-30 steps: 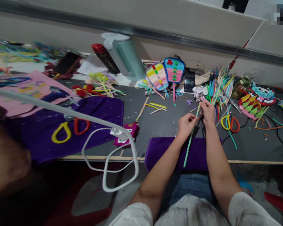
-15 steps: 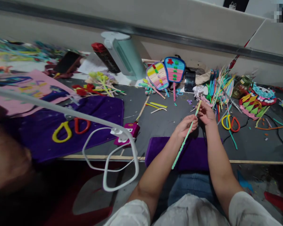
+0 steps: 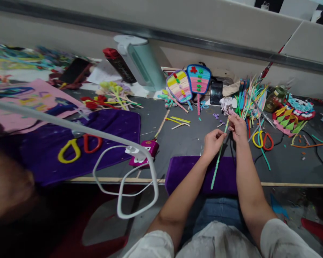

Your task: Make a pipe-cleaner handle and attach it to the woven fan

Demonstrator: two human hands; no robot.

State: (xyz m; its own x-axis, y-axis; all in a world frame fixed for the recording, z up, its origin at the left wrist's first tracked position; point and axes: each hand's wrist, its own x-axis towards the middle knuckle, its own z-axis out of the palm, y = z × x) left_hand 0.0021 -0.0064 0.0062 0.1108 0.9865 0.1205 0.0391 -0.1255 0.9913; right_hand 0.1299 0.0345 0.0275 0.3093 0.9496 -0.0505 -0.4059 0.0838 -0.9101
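A light green twisted pipe cleaner (image 3: 216,167) hangs down from my two hands, its upper end yellowish. My left hand (image 3: 214,142) pinches it partway up, thumb and forefinger closed. Just above and to the right, my right hand (image 3: 237,126) has its fingers closed round the yellowish top end. Below the hands, a folded purple cloth (image 3: 188,172) lies at the table's front edge. Scissors with yellow and red handles (image 3: 263,139) rest right of my right hand. Beyond the hands lies a crumpled whitish-lilac bunch (image 3: 227,104).
Two striped fan-shaped crafts (image 3: 199,80) lean near a light blue pitcher (image 3: 145,64). A bundle of colourful pipe cleaners (image 3: 254,96) stands right. Left are a white cable (image 3: 121,206), a magenta power strip (image 3: 148,148), another pair of scissors (image 3: 70,150) and a blurred part of another person (image 3: 10,175).
The pipe cleaner has swung more upright, its lower end moving right. My left hand has turned slightly, and my right hand's fingers have shifted around the top end.
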